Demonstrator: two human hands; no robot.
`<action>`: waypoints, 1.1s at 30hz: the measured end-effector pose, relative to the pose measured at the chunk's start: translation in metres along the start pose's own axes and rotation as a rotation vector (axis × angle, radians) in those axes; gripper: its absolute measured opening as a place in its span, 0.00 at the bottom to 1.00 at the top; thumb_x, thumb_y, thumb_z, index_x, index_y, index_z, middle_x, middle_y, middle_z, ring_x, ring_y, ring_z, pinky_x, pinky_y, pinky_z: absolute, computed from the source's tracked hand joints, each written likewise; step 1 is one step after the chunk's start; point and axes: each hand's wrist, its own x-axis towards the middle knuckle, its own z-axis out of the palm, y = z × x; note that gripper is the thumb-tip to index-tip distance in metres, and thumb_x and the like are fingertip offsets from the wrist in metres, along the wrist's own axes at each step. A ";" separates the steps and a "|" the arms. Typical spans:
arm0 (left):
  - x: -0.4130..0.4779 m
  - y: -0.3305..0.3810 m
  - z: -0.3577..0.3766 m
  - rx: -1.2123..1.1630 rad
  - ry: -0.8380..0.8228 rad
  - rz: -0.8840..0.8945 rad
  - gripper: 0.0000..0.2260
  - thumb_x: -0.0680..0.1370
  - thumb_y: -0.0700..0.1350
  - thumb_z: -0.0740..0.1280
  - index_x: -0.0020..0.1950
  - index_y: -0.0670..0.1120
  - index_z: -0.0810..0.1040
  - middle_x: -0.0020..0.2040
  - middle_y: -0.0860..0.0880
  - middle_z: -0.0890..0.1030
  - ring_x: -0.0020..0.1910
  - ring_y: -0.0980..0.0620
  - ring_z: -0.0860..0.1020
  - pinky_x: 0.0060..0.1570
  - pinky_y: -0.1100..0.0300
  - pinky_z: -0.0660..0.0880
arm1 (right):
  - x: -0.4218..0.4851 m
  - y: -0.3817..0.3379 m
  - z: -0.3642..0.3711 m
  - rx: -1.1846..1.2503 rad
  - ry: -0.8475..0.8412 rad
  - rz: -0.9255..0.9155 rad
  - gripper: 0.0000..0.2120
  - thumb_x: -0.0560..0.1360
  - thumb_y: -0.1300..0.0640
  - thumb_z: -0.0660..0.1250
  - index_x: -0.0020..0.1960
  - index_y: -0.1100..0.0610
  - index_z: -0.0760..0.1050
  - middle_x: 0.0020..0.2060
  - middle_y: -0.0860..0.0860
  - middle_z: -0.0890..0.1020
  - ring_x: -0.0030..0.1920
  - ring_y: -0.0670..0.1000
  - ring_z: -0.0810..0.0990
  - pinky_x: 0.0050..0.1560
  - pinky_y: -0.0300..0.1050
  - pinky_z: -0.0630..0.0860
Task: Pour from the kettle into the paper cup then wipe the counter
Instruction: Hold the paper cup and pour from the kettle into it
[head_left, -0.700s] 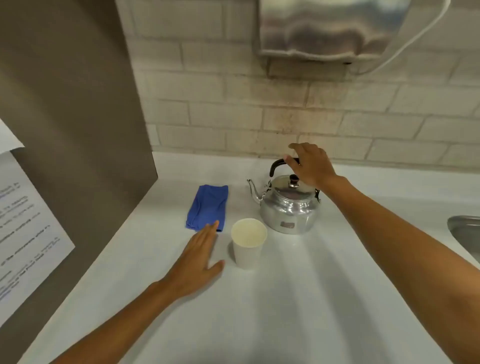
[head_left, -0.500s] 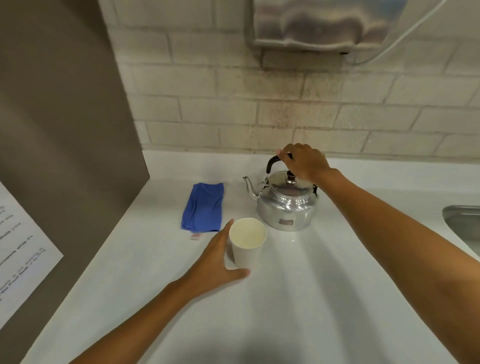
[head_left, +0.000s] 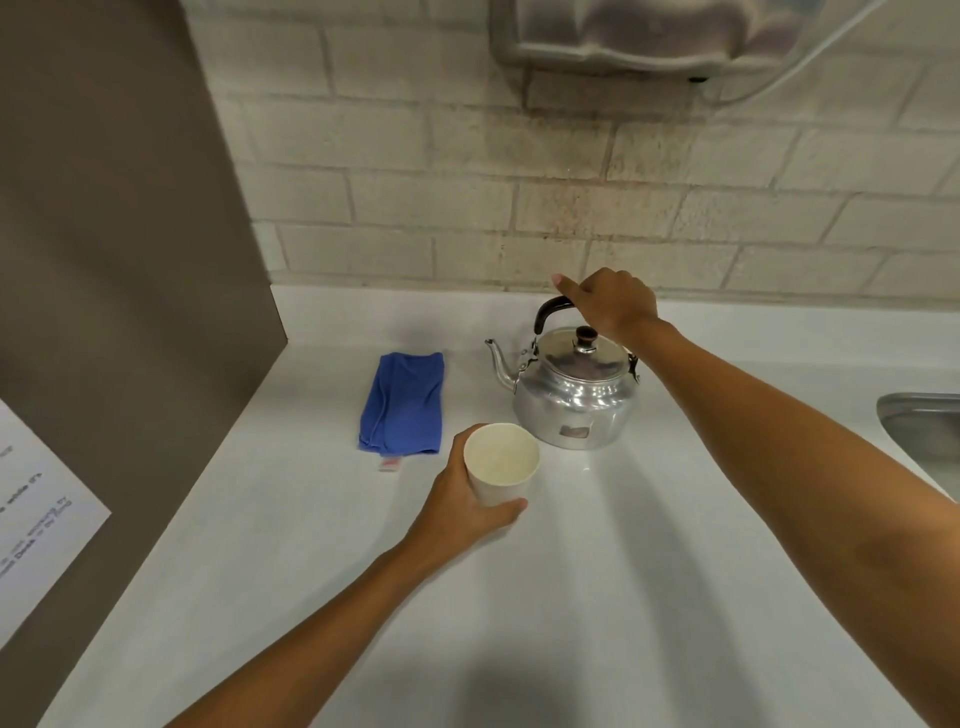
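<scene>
A shiny metal kettle with a black handle stands on the white counter, spout pointing left. My right hand is closed around the top of the handle. Just in front of the kettle, a white paper cup stands upright and looks empty. My left hand wraps its left side and base. A folded blue cloth lies flat to the left of the kettle.
A brown panel with a printed sheet walls off the left side. A brick wall runs behind the counter, with a metal dispenser mounted above. A steel sink edge shows at the right.
My left hand slid from the counter beside the cloth onto the cup and closed around it. My right hand went from hovering over the kettle lid to gripping the handle.
</scene>
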 end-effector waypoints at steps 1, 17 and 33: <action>-0.001 -0.001 0.000 -0.005 0.007 0.000 0.33 0.63 0.42 0.77 0.58 0.61 0.62 0.56 0.63 0.68 0.55 0.75 0.67 0.48 0.82 0.66 | -0.001 0.000 0.000 0.005 0.009 0.005 0.31 0.76 0.38 0.54 0.22 0.56 0.58 0.20 0.51 0.66 0.23 0.51 0.66 0.27 0.42 0.61; -0.006 0.003 0.013 -0.104 0.170 -0.077 0.34 0.64 0.38 0.76 0.59 0.57 0.60 0.52 0.61 0.70 0.51 0.61 0.72 0.41 0.80 0.69 | -0.035 0.010 -0.056 -0.045 0.143 -0.102 0.23 0.70 0.51 0.62 0.20 0.55 0.59 0.18 0.49 0.61 0.22 0.50 0.60 0.27 0.41 0.58; -0.005 0.011 0.017 -0.148 0.184 -0.124 0.32 0.65 0.39 0.76 0.59 0.55 0.60 0.51 0.59 0.70 0.50 0.58 0.70 0.39 0.75 0.69 | -0.071 -0.020 -0.077 -0.302 0.156 -0.470 0.21 0.70 0.55 0.62 0.21 0.58 0.60 0.18 0.53 0.63 0.23 0.53 0.62 0.29 0.41 0.59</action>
